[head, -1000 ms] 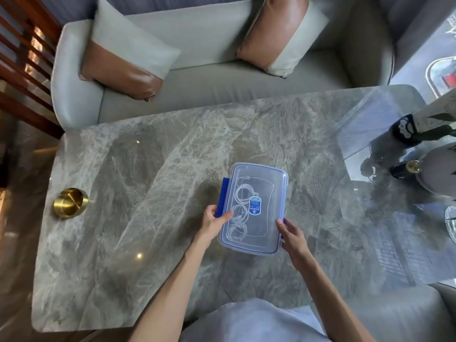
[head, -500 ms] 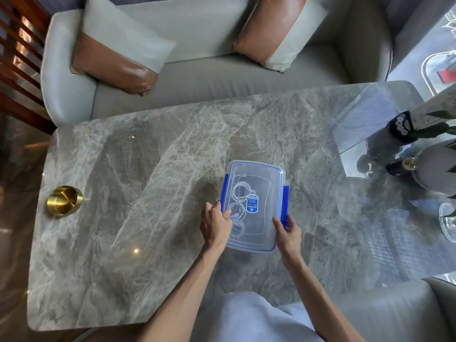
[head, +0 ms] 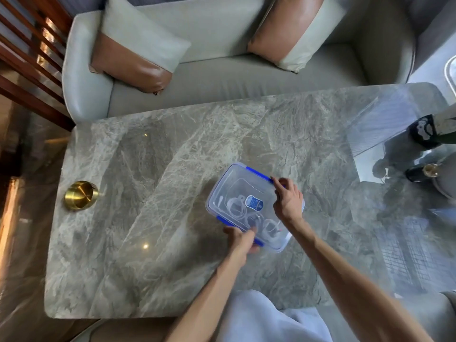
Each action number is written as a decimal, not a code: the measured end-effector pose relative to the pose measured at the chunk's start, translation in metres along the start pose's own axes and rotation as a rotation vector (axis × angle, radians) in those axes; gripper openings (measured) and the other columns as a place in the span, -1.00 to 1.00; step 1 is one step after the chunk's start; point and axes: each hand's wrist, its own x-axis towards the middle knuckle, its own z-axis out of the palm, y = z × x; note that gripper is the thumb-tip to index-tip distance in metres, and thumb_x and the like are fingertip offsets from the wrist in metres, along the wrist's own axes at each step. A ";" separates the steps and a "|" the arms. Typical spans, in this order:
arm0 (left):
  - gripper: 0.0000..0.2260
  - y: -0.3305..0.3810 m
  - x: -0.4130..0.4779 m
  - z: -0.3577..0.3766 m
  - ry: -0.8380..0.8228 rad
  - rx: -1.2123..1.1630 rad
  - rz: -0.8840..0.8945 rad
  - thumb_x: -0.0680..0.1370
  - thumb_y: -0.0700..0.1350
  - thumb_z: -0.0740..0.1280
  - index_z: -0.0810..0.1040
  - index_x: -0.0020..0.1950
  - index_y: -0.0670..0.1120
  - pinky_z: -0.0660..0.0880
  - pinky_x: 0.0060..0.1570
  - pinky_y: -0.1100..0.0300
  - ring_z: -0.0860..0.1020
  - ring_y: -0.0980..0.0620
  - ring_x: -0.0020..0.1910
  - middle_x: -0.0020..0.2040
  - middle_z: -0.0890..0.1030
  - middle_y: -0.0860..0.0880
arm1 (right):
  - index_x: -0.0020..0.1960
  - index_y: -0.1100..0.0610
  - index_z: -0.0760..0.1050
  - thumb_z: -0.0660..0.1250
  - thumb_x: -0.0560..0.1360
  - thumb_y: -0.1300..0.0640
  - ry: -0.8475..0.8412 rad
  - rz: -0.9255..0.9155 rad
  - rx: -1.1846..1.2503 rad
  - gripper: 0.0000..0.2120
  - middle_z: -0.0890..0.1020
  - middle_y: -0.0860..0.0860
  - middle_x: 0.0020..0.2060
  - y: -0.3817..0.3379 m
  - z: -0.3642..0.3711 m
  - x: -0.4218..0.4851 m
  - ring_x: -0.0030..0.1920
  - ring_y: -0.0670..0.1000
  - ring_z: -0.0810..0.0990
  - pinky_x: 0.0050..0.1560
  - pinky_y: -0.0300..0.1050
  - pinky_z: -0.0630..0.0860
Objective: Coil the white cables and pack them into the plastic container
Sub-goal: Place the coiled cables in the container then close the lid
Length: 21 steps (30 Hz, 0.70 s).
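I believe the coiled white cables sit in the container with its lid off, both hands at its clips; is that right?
Not quite: the head view shows the lid on the container; the cables are inside, left hand and right hand at its clips.

One plastic container (head: 216, 193), two hands (head: 243, 239) (head: 287, 202), two cushions (head: 138, 53) (head: 291, 33), one brass bowl (head: 80, 195), one table (head: 148, 169).

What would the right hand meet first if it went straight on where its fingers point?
The blue latch on the far edge of the plastic container: the right hand lies on the lid, its index finger pointing at that latch and seemingly touching it. Beyond lies the marble table.
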 end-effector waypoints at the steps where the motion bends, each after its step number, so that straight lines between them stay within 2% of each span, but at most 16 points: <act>1: -0.51 -0.003 -0.005 0.006 -0.060 -0.037 -0.031 0.58 -0.14 0.35 0.18 0.37 -0.25 0.63 -0.41 0.14 0.63 -0.06 -0.29 0.06 0.59 -0.25 | 0.42 0.00 0.44 0.23 0.40 0.40 -0.024 -0.055 -0.049 -0.37 0.54 0.10 0.21 -0.002 -0.002 0.012 0.11 0.23 0.50 0.18 0.06 0.36; 3: -0.69 -0.002 -0.011 0.007 -0.182 0.014 -0.049 0.60 -0.10 0.31 0.31 0.22 -0.23 0.61 -0.44 0.17 0.60 -0.04 -0.41 -0.19 0.56 -0.18 | 0.47 -0.02 0.38 0.22 0.41 0.38 -0.077 -0.170 -0.155 -0.33 0.53 0.10 0.28 -0.004 -0.010 0.032 0.21 0.23 0.47 0.34 0.12 0.28; 5: -0.80 0.007 -0.013 -0.005 -0.257 0.206 -0.004 0.62 -0.04 0.28 0.37 0.09 -0.14 0.57 -0.48 0.17 0.56 -0.01 -0.43 -0.23 0.54 -0.13 | 0.53 -0.05 0.27 0.23 0.55 0.24 -0.138 -0.224 -0.223 -0.42 0.44 0.08 0.41 0.000 -0.018 0.047 0.41 0.20 0.34 0.48 0.22 0.09; 6: -0.83 0.012 -0.012 -0.015 -0.228 0.347 0.079 0.61 -0.03 0.27 0.41 0.03 -0.13 0.53 -0.48 0.16 0.53 0.00 -0.45 -0.24 0.55 -0.14 | 0.55 -0.06 0.21 0.22 0.60 0.14 -0.147 -0.194 -0.198 -0.46 0.37 0.08 0.48 0.004 -0.022 0.049 0.49 0.20 0.25 0.51 0.23 0.02; 7: -0.86 0.016 -0.010 -0.026 -0.121 0.487 0.233 0.60 -0.06 0.28 0.46 -0.04 -0.13 0.51 -0.43 0.13 0.52 -0.02 -0.44 -0.24 0.58 -0.15 | 0.57 -0.05 0.18 0.20 0.63 0.06 -0.130 -0.126 -0.131 -0.47 0.30 0.09 0.53 0.007 -0.027 0.048 0.53 0.21 0.19 0.51 0.22 -0.01; 8: -0.90 0.020 -0.005 -0.040 0.056 0.594 0.440 0.58 -0.12 0.29 0.52 -0.08 -0.14 0.50 -0.34 0.10 0.54 -0.05 -0.37 -0.22 0.60 -0.16 | 0.58 -0.01 0.15 0.19 0.63 0.02 -0.092 -0.027 -0.015 -0.46 0.25 0.11 0.55 0.012 -0.031 0.041 0.55 0.20 0.16 0.52 0.18 -0.01; 9: -0.93 0.023 -0.002 -0.054 0.225 0.645 0.640 0.55 -0.18 0.31 0.57 -0.06 -0.13 0.49 -0.21 0.12 0.56 -0.06 -0.25 -0.16 0.60 -0.14 | 0.59 0.03 0.11 0.18 0.64 0.00 -0.058 0.109 0.152 -0.44 0.22 0.12 0.56 0.019 -0.033 0.030 0.56 0.16 0.15 0.53 0.15 0.00; 10: -0.86 0.028 0.001 -0.067 0.344 0.657 0.782 0.53 -0.21 0.31 0.60 0.06 -0.11 0.46 -0.07 0.18 0.55 -0.03 -0.12 -0.07 0.55 -0.11 | 0.60 0.04 0.07 0.16 0.64 -0.03 -0.057 0.257 0.347 -0.42 0.19 0.10 0.58 0.027 -0.036 0.017 0.57 0.13 0.14 0.54 0.14 0.01; 11: -0.72 0.034 0.005 -0.079 0.367 0.636 0.814 0.54 -0.21 0.32 0.55 0.25 -0.09 0.38 0.08 0.26 0.50 0.01 0.03 0.05 0.48 -0.08 | 0.61 0.02 0.02 0.15 0.64 -0.09 -0.085 0.394 0.540 -0.39 0.15 0.05 0.59 0.035 -0.039 0.002 0.57 0.10 0.15 0.54 0.15 0.05; 12: -0.59 0.039 0.011 -0.087 0.311 0.580 0.775 0.56 -0.19 0.31 0.42 0.42 -0.07 0.29 0.22 0.28 0.41 0.04 0.18 0.17 0.40 -0.08 | 0.61 -0.03 -0.03 0.13 0.63 -0.15 -0.126 0.498 0.717 -0.36 0.12 0.00 0.60 0.041 -0.041 -0.010 0.57 0.09 0.16 0.52 0.16 0.12; 14: -0.47 0.047 0.020 -0.090 0.144 0.547 0.618 0.59 -0.14 0.28 0.23 0.55 -0.03 0.20 0.39 0.20 0.30 0.02 0.37 0.33 0.31 -0.11 | 0.60 -0.11 -0.05 0.12 0.63 -0.18 -0.234 0.611 0.984 -0.38 0.15 -0.09 0.58 0.045 -0.042 -0.014 0.54 0.07 0.24 0.42 0.14 0.27; 15: -0.47 0.050 0.024 -0.088 0.104 0.583 0.591 0.60 -0.14 0.26 0.21 0.56 -0.04 0.20 0.40 0.19 0.31 -0.01 0.41 0.37 0.32 -0.14 | 0.60 -0.10 -0.01 0.11 0.64 -0.15 -0.264 0.608 1.036 -0.41 0.19 -0.10 0.58 0.045 -0.043 -0.005 0.53 0.05 0.26 0.44 0.12 0.26; 17: -0.49 0.051 0.028 -0.081 0.103 0.610 0.576 0.61 -0.15 0.23 0.20 0.56 -0.06 0.22 0.43 0.16 0.31 -0.04 0.45 0.44 0.32 -0.15 | 0.59 0.01 0.11 0.12 0.66 -0.06 -0.284 0.485 1.020 -0.47 0.22 -0.04 0.57 0.040 -0.045 0.014 0.54 0.00 0.23 0.54 0.10 0.17; 19: -0.49 0.052 0.028 -0.076 0.143 0.614 0.561 0.61 -0.18 0.19 0.17 0.56 -0.08 0.22 0.47 0.08 0.25 -0.05 0.50 0.51 0.28 -0.14 | 0.59 0.09 0.11 0.16 0.66 0.00 -0.302 0.376 0.900 -0.45 0.19 0.03 0.58 0.030 -0.048 0.023 0.56 0.00 0.19 0.57 0.09 0.11; 21: -0.45 0.045 0.026 -0.071 0.228 0.790 0.630 0.61 -0.17 0.19 0.10 0.58 -0.08 0.16 0.48 0.05 0.15 -0.13 0.54 0.54 0.16 -0.20 | 0.60 0.08 0.06 0.13 0.64 -0.11 -0.268 0.229 0.511 -0.39 0.09 0.11 0.60 0.025 -0.048 0.014 0.60 0.09 0.05 0.59 0.07 -0.05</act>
